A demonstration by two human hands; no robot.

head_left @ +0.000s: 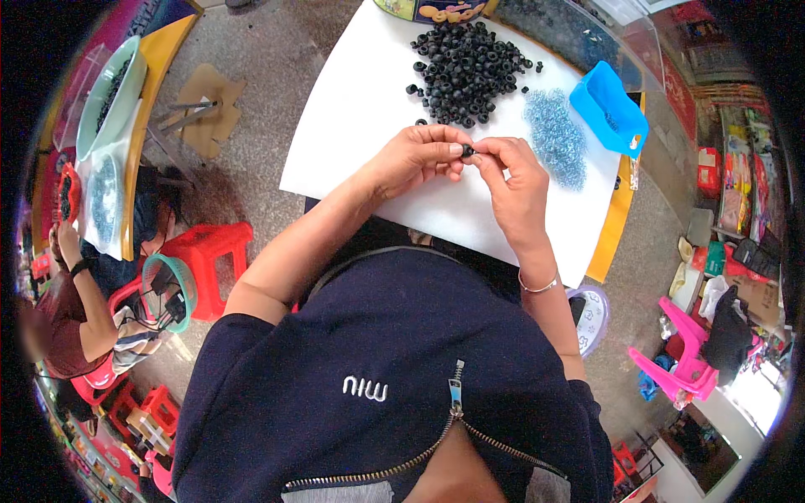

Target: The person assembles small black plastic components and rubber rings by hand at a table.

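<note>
Over the near part of the white table top (352,117), my two hands meet. My left hand (419,158) is closed, pinching a small round black part (467,151) between thumb and fingertips. My right hand (515,180) is pinched at the side of that same part; whatever lies between its fingertips is too small to name. Just beyond my hands lies a heap of similar black parts (470,71), several with holes. To its right is a spread of tiny pale-blue, see-through pieces (555,138).
A blue plastic bin (605,109) stands at the right edge, with a few pale pieces inside. A printed tin (432,10) sits at the far edge. At left, another person (80,310) works by a second table with a pale-green basin (111,96). A red stool (210,260) stands between.
</note>
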